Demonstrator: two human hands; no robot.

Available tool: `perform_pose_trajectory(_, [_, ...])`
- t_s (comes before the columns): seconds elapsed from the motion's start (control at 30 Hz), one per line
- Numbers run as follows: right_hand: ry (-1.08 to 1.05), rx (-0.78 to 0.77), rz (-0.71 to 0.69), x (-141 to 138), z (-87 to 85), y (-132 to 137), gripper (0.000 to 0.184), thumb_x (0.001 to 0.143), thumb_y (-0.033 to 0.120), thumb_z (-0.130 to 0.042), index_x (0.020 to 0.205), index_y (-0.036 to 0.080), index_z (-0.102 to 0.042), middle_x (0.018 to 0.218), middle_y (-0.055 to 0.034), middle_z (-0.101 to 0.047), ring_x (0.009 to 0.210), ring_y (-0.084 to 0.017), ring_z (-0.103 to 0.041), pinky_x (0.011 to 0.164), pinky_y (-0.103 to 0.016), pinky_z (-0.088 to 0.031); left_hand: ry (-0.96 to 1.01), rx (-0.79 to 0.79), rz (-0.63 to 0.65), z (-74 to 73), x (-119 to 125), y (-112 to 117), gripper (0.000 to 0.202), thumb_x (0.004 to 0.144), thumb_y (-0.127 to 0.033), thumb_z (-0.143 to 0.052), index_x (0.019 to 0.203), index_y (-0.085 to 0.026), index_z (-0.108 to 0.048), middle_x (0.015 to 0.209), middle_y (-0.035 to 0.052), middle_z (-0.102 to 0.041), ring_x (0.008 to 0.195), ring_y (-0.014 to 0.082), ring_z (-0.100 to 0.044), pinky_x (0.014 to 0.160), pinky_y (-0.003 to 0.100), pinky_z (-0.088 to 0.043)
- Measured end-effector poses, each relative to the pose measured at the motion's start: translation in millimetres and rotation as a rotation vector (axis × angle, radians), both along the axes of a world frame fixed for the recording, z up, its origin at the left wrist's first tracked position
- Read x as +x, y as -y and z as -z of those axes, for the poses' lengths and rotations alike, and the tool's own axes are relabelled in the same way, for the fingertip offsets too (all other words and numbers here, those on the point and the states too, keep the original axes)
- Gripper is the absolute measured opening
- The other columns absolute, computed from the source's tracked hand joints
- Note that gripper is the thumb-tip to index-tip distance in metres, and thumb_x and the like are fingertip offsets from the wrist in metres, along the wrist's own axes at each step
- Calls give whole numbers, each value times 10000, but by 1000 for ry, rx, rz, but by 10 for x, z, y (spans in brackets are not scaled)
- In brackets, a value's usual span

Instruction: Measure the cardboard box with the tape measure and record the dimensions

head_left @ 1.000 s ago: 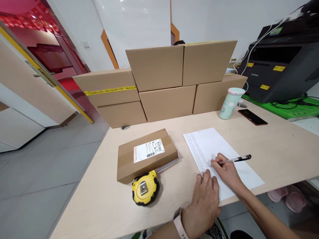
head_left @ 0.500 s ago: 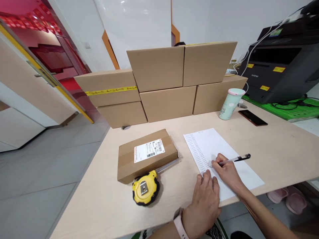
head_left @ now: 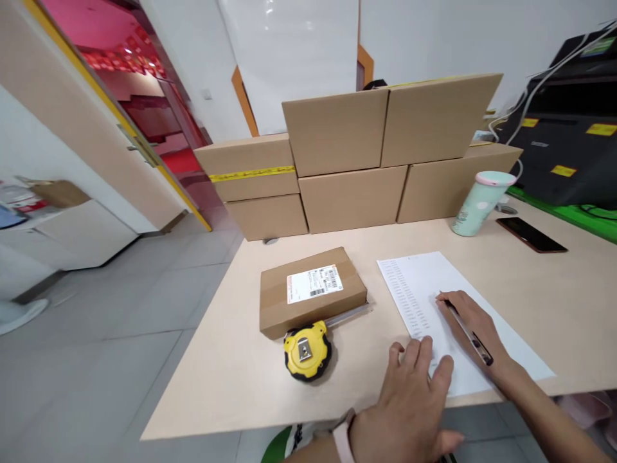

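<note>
A pen [head_left: 470,334] is held in my right hand [head_left: 472,321], its tip end near the middle of a white sheet of paper [head_left: 506,347]. Columns of small writing run down the sheet's left side. My left hand [head_left: 409,392] is open, fingers apart, over the paper's lower left edge; whether it presses on the paper I cannot tell. To the left lies a yellow and black tape measure [head_left: 307,352], its blade drawn out along the front side of a small cardboard box [head_left: 274,292] with a white shipping label [head_left: 313,283].
Larger cardboard boxes [head_left: 351,199] are stacked along the back of the table [head_left: 202,386]. At the right stand a mint-green tumbler [head_left: 479,206], a phone [head_left: 530,234] and a dark printer [head_left: 569,141]. A doorway opens at the far left.
My right hand has moved up the paper and the pen now slants back toward my wrist. My left hand has lifted and spread its fingers. The view has turned left.
</note>
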State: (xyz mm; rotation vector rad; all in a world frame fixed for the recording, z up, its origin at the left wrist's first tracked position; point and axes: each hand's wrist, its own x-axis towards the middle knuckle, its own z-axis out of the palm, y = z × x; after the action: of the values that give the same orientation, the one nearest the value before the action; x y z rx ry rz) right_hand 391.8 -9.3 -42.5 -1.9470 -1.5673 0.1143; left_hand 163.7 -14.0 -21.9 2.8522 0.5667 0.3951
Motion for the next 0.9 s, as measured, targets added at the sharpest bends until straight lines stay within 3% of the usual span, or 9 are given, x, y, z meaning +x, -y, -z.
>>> perform_pose_trajectory(0.07, [199, -60, -65, 120, 51, -44, 282, 833, 232, -413, 1034, 225, -611, 922, -95, -610, 870, -274, -596, 686, -367, -465, 79, -64, -58, -130, -305, -28, 647, 850, -520, -584, 1376, -194, -396, 1430, 136, -456, 1315, 312, -377, 1060, 535, -347])
perform_pose_trajectory(0.17, [388, -91, -65, 220, 140, -131, 374, 786, 166, -379, 1045, 219, -643, 891, -126, -622, 833, -309, -584, 569, -374, -429, 264, -101, -329, -182, -830, -116, 444, 846, -354, -608, 1251, -233, -473, 1325, 112, -504, 1245, 292, -409, 1024, 505, -368])
perform_pose_trajectory(0.27, [420, -33, -55, 132, 78, -216, 387, 825, 206, -362, 1098, 224, -636, 956, -147, -654, 869, -336, -585, 537, -384, -407, 308, -53, -598, -91, -1260, -229, 501, 767, -255, -667, 1221, -197, -464, 1276, 146, -502, 1190, 323, -427, 968, 529, -393])
perform_pose_trajectory(0.37, [252, 20, -93, -152, -145, -303, 302, 887, 361, -400, 1059, 239, -616, 987, -116, -671, 864, -298, -617, 616, -389, -458, 269, -72, -735, 42, -1463, -322, 668, 674, -281, -747, 1256, -182, -435, 1282, 157, -482, 1182, 348, -434, 949, 551, -410])
perform_pose_trajectory(0.5, [-18, -47, -266, -631, -319, -408, 229, 894, 430, -476, 958, 256, -611, 961, -67, -688, 798, -233, -651, 665, -353, -499, 288, -127, -774, 194, -1428, -411, 818, 629, -282, -769, 1336, -175, -372, 1312, 158, -438, 1194, 350, -440, 963, 560, -418])
perform_pose_trajectory(0.63, [-84, -99, -367, -934, -193, -422, 227, 889, 381, -497, 1023, 252, -627, 1052, -76, -688, 905, -252, -663, 768, -395, -524, 348, -195, -779, 216, -1346, -454, 757, 637, -221, -721, 1322, -141, -408, 1230, 159, -465, 1158, 339, -460, 953, 554, -434])
perform_pose_trajectory(0.77, [-228, -89, -418, -1025, -163, -311, 340, 881, 405, -545, 1188, 267, -597, 1218, -101, -644, 982, -263, -647, 858, -442, -522, 402, -312, -716, -3, -1444, -365, 702, 633, -217, -718, 1283, -176, -456, 1156, 106, -533, 1065, 264, -539, 912, 450, -499])
perform_pose_trajectory(0.9, [-436, -88, -443, -1007, -434, -217, 380, 824, 463, -642, 1149, 266, -634, 1172, -101, -666, 932, -247, -646, 835, -404, -541, 457, -579, -640, -376, -1637, -322, 671, 650, -241, -746, 1273, -245, -498, 1160, 66, -590, 1029, 225, -588, 874, 388, -521])
